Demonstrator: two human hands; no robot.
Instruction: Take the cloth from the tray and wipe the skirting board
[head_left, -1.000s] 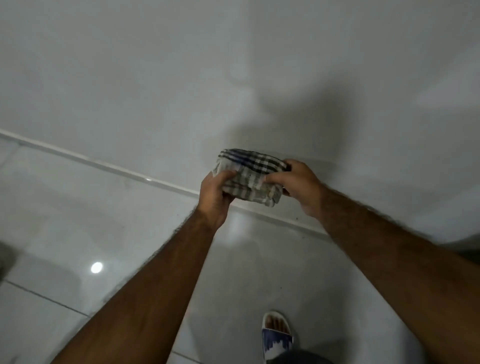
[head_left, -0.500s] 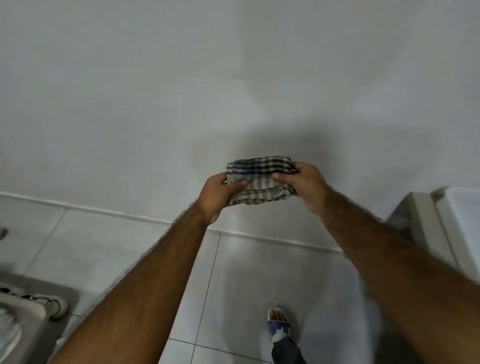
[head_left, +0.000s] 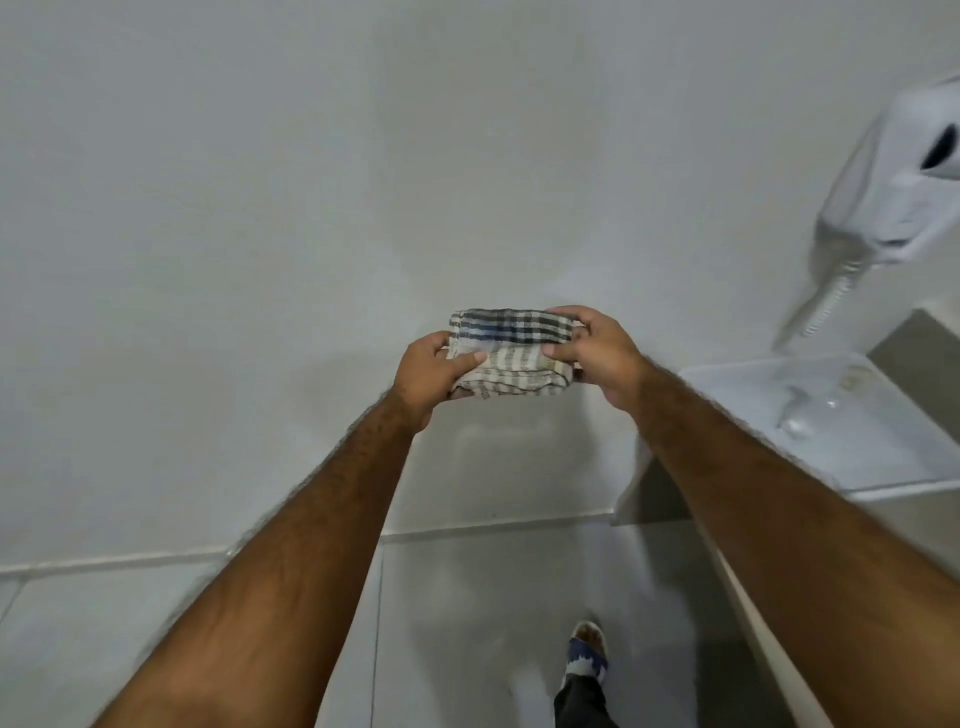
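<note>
One head-worn wide view looks forward and down, close, wall (head_left: 311, 208) at 12 o'clock, floor (head_left: 467, 623) at 6.

cloth (head_left: 511, 353) between both hands (head_left: 434, 371), before the wall (head_left: 260, 208); sink (head_left: 831, 415) to the right.

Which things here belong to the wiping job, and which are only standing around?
Job: folded checked cloth, held by left hand and right hand; white skirting board along the wall.

Only around: white tray at right; white wall appliance; blue patterned sandal.
</note>
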